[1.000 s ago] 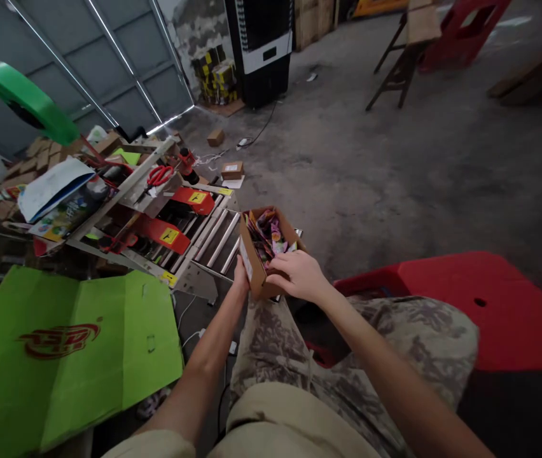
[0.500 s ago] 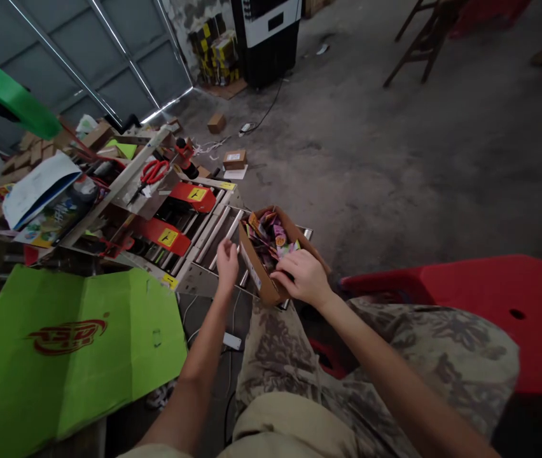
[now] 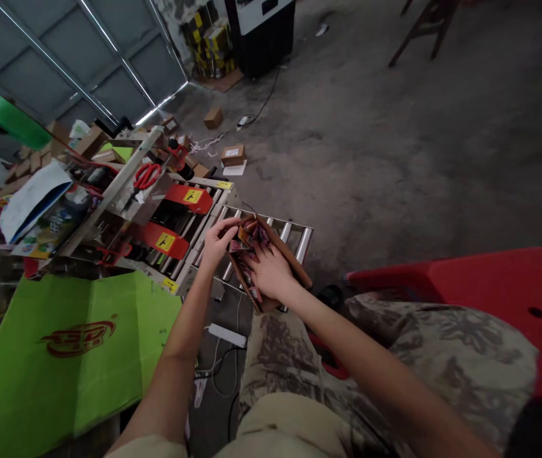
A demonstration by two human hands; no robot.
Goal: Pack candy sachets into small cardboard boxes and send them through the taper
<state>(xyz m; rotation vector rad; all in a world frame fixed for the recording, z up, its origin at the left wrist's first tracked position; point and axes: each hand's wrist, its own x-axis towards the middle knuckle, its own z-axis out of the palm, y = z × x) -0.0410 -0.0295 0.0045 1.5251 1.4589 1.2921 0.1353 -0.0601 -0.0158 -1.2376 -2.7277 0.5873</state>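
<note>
Brown cardboard is forming the box, which is sitting over the steel rollers just in front of the person's knees; its underside is hidden, so whether it is resting fully on them I cannot tell. Small purple and orange packets are filling it. Across them the right hand is lying palm down, fingers extended and somewhat spread. At the box's far left corner the left hand is holding its thumb and fingers a narrow gap apart; whether it is gripping the rim I cannot tell.

To the left, the rollers are meeting a pale metal machine that is carrying two orange-red guards with yellow labels. Red-handled scissors are lying on its upper part, and a green disc-shaped part is rising beyond. Nearer, a lime-green board with a red logo is standing folded, and a white power strip is lying among cables below.

On the right a red plastic surface is stretching beside the patterned trousers. Grey concrete floor is spreading outward, dull and scuffed, with two small cartons sitting on it. Farther back, a black-and-white appliance is standing near a yellow-and-black stack, and grey metal doors are letting light through their seams.
</note>
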